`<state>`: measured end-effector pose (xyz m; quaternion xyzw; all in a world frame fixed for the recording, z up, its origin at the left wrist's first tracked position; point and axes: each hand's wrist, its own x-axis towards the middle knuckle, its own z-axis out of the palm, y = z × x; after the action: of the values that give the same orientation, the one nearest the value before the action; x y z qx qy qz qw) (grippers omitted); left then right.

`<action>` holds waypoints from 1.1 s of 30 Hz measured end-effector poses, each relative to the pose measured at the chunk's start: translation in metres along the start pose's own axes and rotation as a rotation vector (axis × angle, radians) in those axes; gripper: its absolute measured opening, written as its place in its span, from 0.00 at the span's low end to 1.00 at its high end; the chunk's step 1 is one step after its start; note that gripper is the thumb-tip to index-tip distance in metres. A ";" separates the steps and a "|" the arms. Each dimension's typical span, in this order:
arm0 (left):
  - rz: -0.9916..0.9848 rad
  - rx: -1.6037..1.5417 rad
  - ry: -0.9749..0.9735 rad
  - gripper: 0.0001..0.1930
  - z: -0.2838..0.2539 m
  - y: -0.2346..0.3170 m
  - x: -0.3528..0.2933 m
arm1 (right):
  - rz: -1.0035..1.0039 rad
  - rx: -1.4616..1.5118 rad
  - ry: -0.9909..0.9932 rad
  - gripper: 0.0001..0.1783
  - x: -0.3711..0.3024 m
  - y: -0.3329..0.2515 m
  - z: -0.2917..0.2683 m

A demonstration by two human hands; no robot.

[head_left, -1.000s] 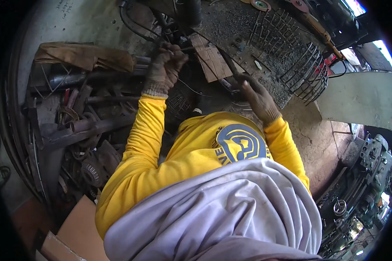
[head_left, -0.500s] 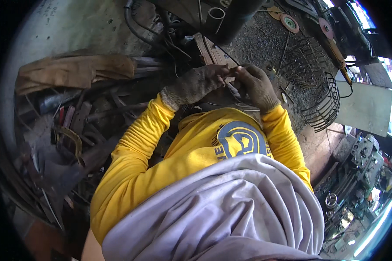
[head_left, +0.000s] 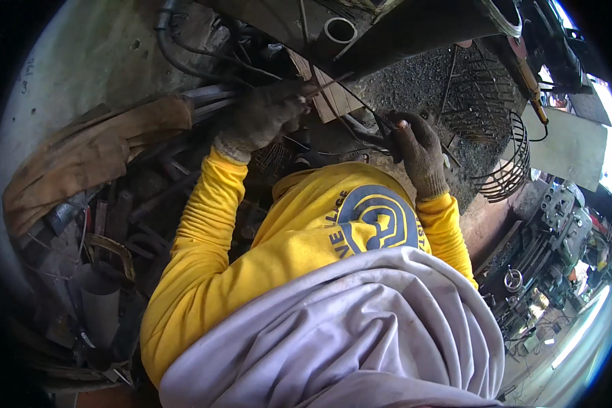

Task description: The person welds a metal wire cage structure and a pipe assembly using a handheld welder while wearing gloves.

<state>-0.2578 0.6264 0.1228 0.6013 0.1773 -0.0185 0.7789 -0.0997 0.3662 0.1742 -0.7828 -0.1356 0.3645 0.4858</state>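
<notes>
Your left hand (head_left: 262,117) had its grip closed on a thin rod (head_left: 334,83), whose free end reached over a brown board (head_left: 343,102). Your right hand (head_left: 417,148) was clamped on a dark tool (head_left: 387,132), to the right of that board. Beyond, a short pipe (head_left: 327,30) showed its round mouth, too dark inside to read. Beside it, a wide dark cylinder (head_left: 415,42) turned its open end right, its contents out of sight. Your right glove hid most of the tool, blurring its shape; your left fingers covered the rod's near end. Brown cloth (head_left: 102,146) overlapped shadowed scrap metal (head_left: 126,204).
</notes>
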 end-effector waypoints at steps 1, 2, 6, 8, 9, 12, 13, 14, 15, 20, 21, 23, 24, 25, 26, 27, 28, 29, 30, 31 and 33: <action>-0.037 -0.002 -0.041 0.15 -0.006 0.003 0.002 | -0.031 -0.034 0.013 0.15 0.001 -0.001 0.002; -0.057 0.019 0.030 0.15 -0.005 0.005 0.004 | -0.062 -0.068 0.026 0.15 0.003 -0.001 0.003; -0.166 0.122 0.141 0.14 0.006 0.013 0.023 | -0.285 -0.205 0.125 0.14 0.014 0.019 -0.002; -0.199 0.108 0.151 0.14 0.012 0.008 0.033 | -0.372 -0.358 0.169 0.13 0.011 0.023 -0.006; -0.192 0.075 0.182 0.14 0.013 -0.002 0.030 | -0.419 -0.426 0.194 0.13 0.009 0.021 -0.005; -0.281 0.110 0.215 0.14 0.015 0.020 0.028 | -0.549 -0.603 0.191 0.14 0.005 0.016 -0.007; -0.334 0.146 0.224 0.14 0.018 0.028 0.029 | -0.593 -0.621 0.220 0.14 0.007 0.024 -0.009; -0.301 0.191 0.221 0.13 0.022 0.030 0.034 | -0.637 -0.642 0.249 0.15 0.010 0.031 -0.010; -0.267 0.235 0.226 0.13 0.026 0.028 0.036 | -0.687 -0.661 0.269 0.15 0.013 0.036 -0.011; -0.289 0.118 0.315 0.14 0.047 0.010 0.045 | -0.613 -0.575 0.275 0.18 0.015 0.039 -0.014; -0.262 0.160 0.342 0.14 0.046 0.006 0.048 | -0.607 -0.552 0.264 0.18 0.016 0.039 -0.015; -0.272 0.183 0.418 0.15 0.047 0.005 0.052 | -0.612 -0.539 0.238 0.20 0.017 0.039 -0.017; -0.309 0.161 0.468 0.15 0.060 0.015 0.054 | -0.614 -0.536 0.224 0.20 0.018 0.040 -0.018; -0.347 0.137 0.525 0.15 0.069 0.020 0.054 | -0.609 -0.541 0.208 0.21 0.017 0.041 -0.019; -0.332 0.131 0.554 0.15 0.070 0.016 0.054 | -0.605 -0.546 0.192 0.22 0.017 0.041 -0.019; -0.310 0.123 0.580 0.15 0.070 0.010 0.055 | -0.604 -0.555 0.179 0.23 0.018 0.042 -0.021; -0.289 0.115 0.606 0.15 0.070 0.007 0.057 | -0.623 -0.542 0.173 0.24 0.018 0.042 -0.022; -0.306 0.101 0.626 0.15 0.072 0.008 0.057 | -0.641 -0.530 0.166 0.25 0.019 0.043 -0.022; -0.324 0.083 0.646 0.15 0.075 0.009 0.056 | -0.658 -0.520 0.157 0.26 0.020 0.044 -0.023; -0.343 0.064 0.667 0.15 0.077 0.010 0.055 | -0.660 -0.521 0.148 0.26 0.021 0.044 -0.024; -0.315 0.122 0.657 0.14 0.072 0.005 0.057 | -0.667 -0.523 0.128 0.25 0.022 0.042 -0.027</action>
<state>-0.1847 0.5707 0.1257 0.5861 0.5068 0.0454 0.6306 -0.0714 0.3406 0.1354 -0.8139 -0.4387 0.0916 0.3698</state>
